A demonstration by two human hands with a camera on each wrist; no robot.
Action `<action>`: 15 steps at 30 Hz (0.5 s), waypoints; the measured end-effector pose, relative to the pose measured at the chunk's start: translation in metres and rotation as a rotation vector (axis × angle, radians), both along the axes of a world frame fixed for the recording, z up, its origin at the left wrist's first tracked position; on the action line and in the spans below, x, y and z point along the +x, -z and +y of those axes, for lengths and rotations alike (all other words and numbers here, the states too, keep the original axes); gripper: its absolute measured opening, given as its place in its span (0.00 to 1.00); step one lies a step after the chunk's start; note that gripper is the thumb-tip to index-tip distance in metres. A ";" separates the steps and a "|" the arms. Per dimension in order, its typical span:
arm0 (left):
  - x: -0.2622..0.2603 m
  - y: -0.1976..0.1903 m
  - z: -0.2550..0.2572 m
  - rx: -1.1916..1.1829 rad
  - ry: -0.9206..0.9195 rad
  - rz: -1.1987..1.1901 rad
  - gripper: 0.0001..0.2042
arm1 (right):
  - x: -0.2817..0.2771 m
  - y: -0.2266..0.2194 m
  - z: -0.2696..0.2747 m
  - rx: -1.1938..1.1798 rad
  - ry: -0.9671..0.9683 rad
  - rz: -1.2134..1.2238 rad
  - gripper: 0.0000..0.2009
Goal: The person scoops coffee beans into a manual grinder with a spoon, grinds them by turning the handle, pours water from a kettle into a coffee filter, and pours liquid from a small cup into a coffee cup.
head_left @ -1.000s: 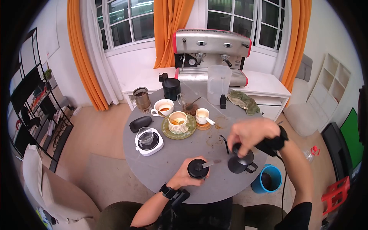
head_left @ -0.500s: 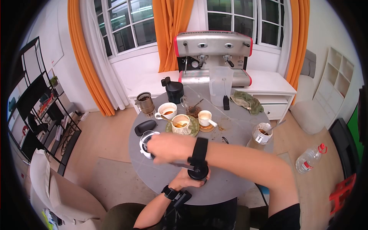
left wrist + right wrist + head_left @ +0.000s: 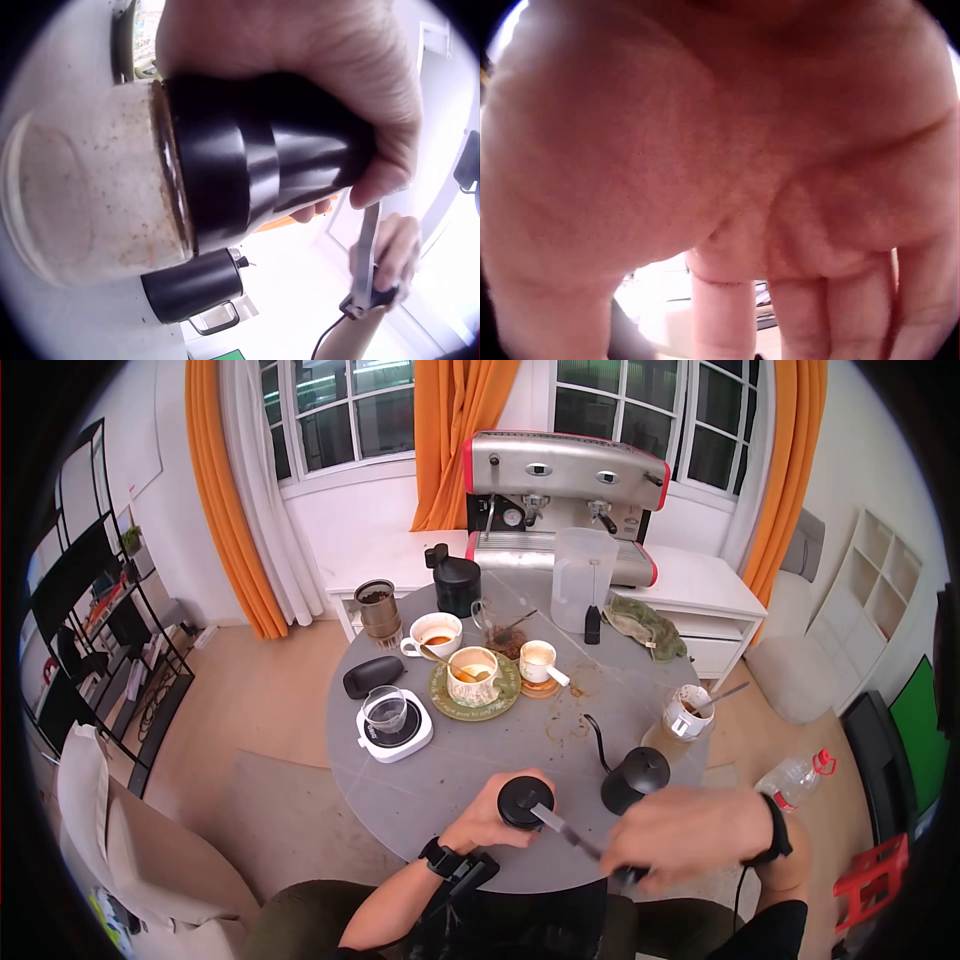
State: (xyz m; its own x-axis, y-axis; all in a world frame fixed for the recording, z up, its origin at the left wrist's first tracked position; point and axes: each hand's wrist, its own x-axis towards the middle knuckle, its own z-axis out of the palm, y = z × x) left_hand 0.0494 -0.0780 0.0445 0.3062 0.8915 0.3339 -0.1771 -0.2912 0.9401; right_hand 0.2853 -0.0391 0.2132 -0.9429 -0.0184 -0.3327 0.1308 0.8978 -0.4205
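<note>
Near the table's front edge my left hand [image 3: 497, 812] grips a hand grinder [image 3: 525, 801] around its black body. In the left wrist view the grinder's black part [image 3: 217, 161] is held above a clear jar [image 3: 90, 184] with brown specks inside. A metal crank arm [image 3: 568, 830] reaches from the grinder's top to the right, and my right hand [image 3: 695, 835] holds the dark knob [image 3: 630, 874] at its end. Mostly palm and downward-pointing fingers [image 3: 724, 319] fill the right wrist view.
Close behind the right hand stands a black gooseneck kettle [image 3: 636, 780]. A white scale [image 3: 395, 732] with a glass cup is at left. Cups, a green plate [image 3: 477, 710], a spoon jar [image 3: 686, 715] and a clear pitcher [image 3: 582, 580] stand farther back.
My right hand moved from the kettle's lid across to the left beyond the grinder, then back right with the crank. The crank arm now points right. My left hand stays around the grinder.
</note>
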 end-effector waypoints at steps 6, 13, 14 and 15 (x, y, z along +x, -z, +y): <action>0.000 0.005 0.000 -0.062 0.039 -0.028 0.18 | -0.014 -0.004 0.071 0.264 0.384 0.130 0.17; 0.003 -0.005 -0.004 -0.075 0.057 -0.068 0.18 | -0.121 0.048 0.116 0.316 0.335 0.537 0.20; 0.003 -0.006 -0.004 -0.074 0.059 -0.059 0.18 | -0.138 0.045 0.105 0.309 0.307 0.534 0.20; 0.002 -0.005 -0.003 -0.089 0.059 -0.063 0.19 | -0.155 0.042 0.094 0.300 0.277 0.529 0.19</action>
